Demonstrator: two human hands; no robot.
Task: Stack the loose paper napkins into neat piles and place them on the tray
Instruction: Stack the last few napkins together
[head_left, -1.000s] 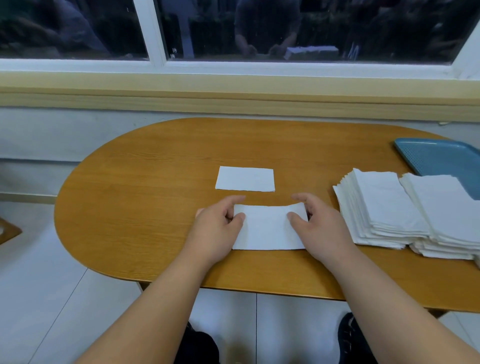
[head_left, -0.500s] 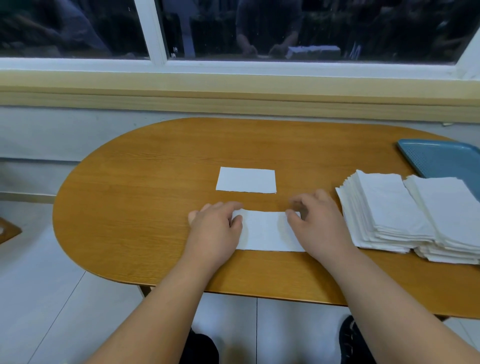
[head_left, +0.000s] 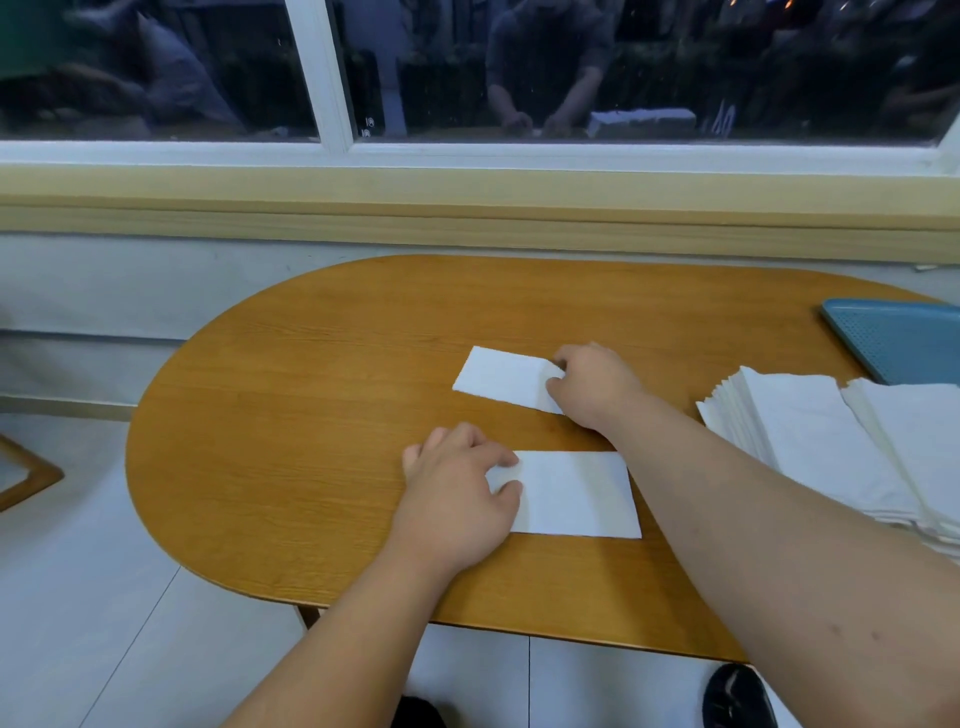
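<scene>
You are pressing your left hand down on the left end of the near napkin, a folded white rectangle lying flat close to the front edge of the wooden table. The fingers are lying loosely spread, with the index finger and thumb resting on top of the paper and the other fingers touching the wood beside it. You are reaching your right hand farther across the table to the far napkin, another folded white rectangle sitting slightly askew near the middle of the tabletop. The fingers and thumb are curling in narrowly over its right end and pinching it there; whether that end is lifting off the wood cannot be told. The two napkins are lying apart, with bare wood between them. To your right, two piles of napkins are sitting side by side on the table, their edges fanned and uneven. Just behind them the blue tray is resting at the table's far right, only partly in view.
</scene>
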